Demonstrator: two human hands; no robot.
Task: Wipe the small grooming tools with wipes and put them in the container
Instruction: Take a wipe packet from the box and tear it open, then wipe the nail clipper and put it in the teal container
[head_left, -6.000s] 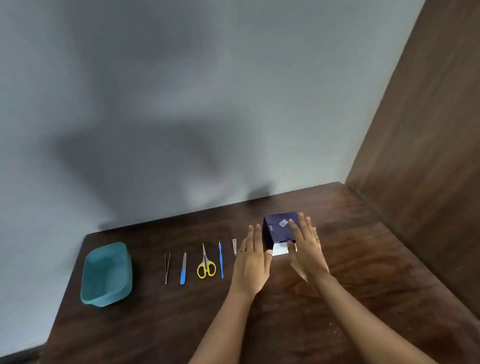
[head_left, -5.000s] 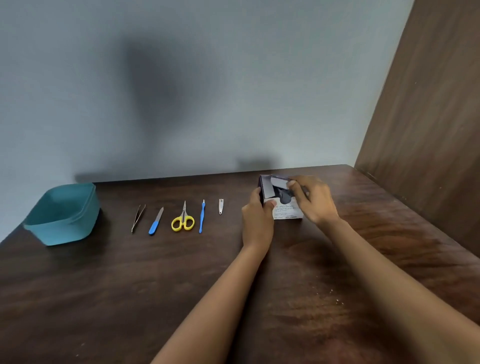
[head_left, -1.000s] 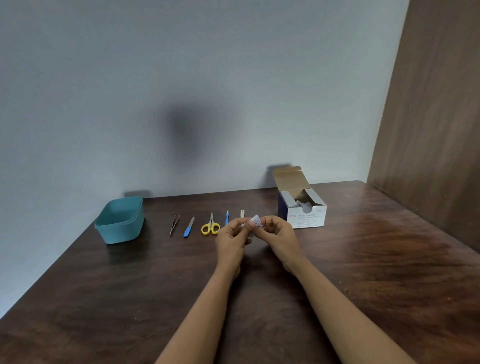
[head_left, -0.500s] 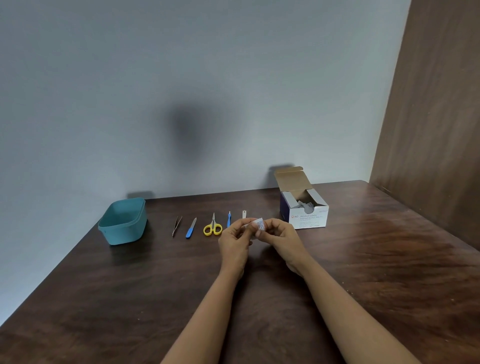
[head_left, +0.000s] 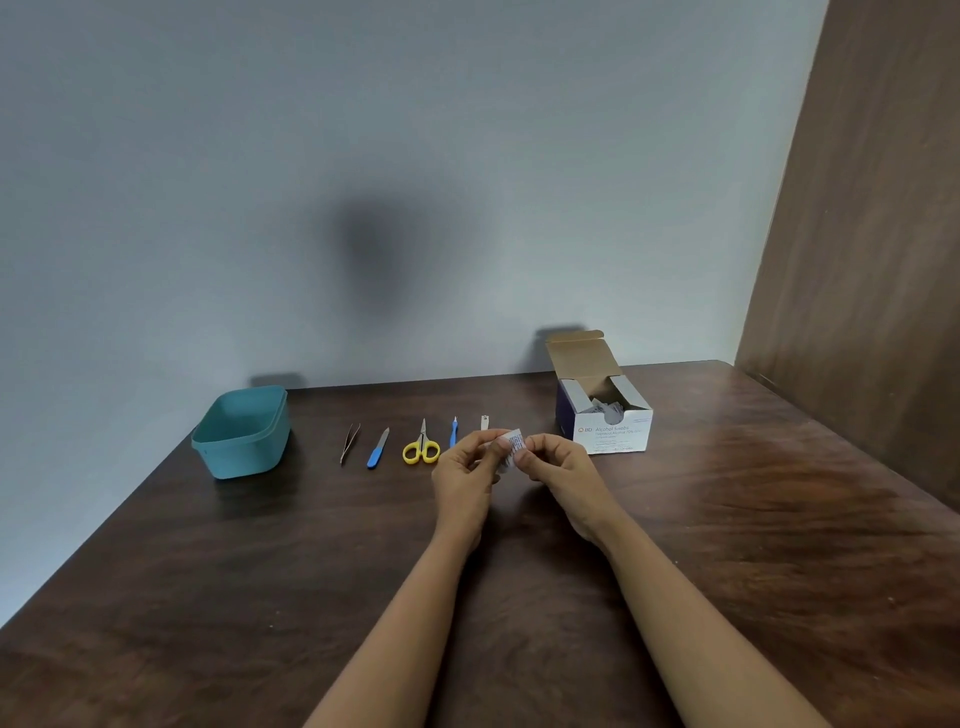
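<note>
Head view: above a dark wooden table (head_left: 727, 519), the left hand (head_left: 462, 470) and right hand (head_left: 560, 467) each pinch one small alcohol swab sachet (head_left: 514, 446) between thumb and fingertips, likely to tear it open. The row of grooming tools (head_left: 421, 447) lies just beyond and left of the hands, long axes pointing away; the nail clipper (head_left: 484, 422) is nearest, by the left hand. The teal container (head_left: 241, 431) sits farther left.

- Left forearm (head_left: 428, 597): bare along its whole visible length, slim, narrowing toward the wrist.
- Right forearm (head_left: 660, 587): bare likewise, from the lower edge to the wrist.
- Left grip (head_left: 462, 475): a bare hand; any jewellery is too small to tell.
- Right grip (head_left: 558, 467): a bare hand.
</note>
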